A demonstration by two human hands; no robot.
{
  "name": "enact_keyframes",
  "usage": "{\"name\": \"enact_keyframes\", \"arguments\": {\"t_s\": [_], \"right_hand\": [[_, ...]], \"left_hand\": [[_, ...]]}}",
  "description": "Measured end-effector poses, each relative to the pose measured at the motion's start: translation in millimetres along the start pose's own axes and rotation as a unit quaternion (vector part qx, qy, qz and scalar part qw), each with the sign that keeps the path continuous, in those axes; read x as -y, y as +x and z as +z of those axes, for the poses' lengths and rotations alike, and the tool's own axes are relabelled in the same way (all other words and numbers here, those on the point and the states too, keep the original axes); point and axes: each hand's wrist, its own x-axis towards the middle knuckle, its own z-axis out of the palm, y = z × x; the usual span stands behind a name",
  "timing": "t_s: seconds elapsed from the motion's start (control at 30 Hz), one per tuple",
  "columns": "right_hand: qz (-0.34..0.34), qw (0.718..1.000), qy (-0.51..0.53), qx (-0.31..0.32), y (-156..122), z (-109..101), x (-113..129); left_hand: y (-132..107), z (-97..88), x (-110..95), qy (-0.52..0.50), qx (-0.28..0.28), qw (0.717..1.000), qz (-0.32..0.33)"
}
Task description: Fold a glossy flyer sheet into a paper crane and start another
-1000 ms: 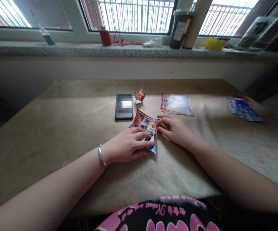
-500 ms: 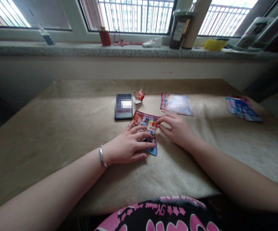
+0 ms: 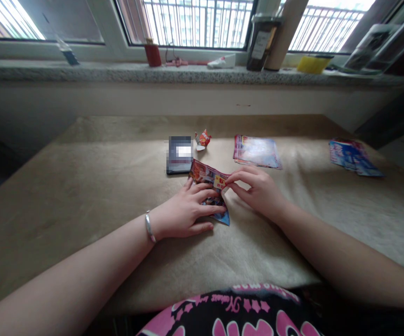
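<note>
A colourful printed paper sheet [image 3: 203, 173], red and blue with a yellow price patch, lies on the table in front of me, its right edge bent up. My left hand [image 3: 186, 210] rests flat over its lower left part, fingers spread across the print; a silver bangle is on that wrist. At the sheet's right edge, by the yellow patch, my right hand [image 3: 254, 189] pinches the paper between thumb and fingertips. Part of the sheet is hidden under my left fingers. Just beyond it lies a dark phone-like device [image 3: 180, 169] with a blurred screen.
Behind the sheet stands a small folded red paper piece [image 3: 203, 139]. A stack of printed sheets [image 3: 258, 151] lies to the right, and blue folded leaflets [image 3: 354, 157] are farther right. Jars and small items line the stone windowsill [image 3: 194, 77].
The sheet's right side has been lifted and bent by my right hand, and its upper left corner has shifted slightly left and away from me. My left hand has stayed nearly still.
</note>
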Motion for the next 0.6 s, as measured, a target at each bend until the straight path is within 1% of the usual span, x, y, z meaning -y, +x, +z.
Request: {"name": "enact_keyframes", "arguments": {"t_s": [0.2,0.27,0.33,0.43,0.6], "right_hand": [[-0.004,1.000,-0.002,0.021,-2.1,-2.2,-0.7],[-0.003,1.000,-0.001,0.016,-3.0,-1.3,-1.4],[-0.002,1.000,0.003,0.007,-3.6,0.1,-1.9],[0.001,1.000,0.016,0.002,-4.4,1.5,-2.0],[0.007,0.999,0.033,0.006,-6.1,-0.7,-1.2]], "left_hand": [[0.4,2.4,0.5,-0.012,-0.004,1.000,-0.023],[0.1,3.4,0.7,-0.016,-0.013,0.999,-0.035],[-0.6,4.3,0.9,-0.018,-0.040,0.998,-0.051],[-1.8,6.1,1.9,-0.017,-0.099,0.992,-0.074],[-1.9,10.0,3.4,-0.024,-0.163,0.984,-0.070]]}}
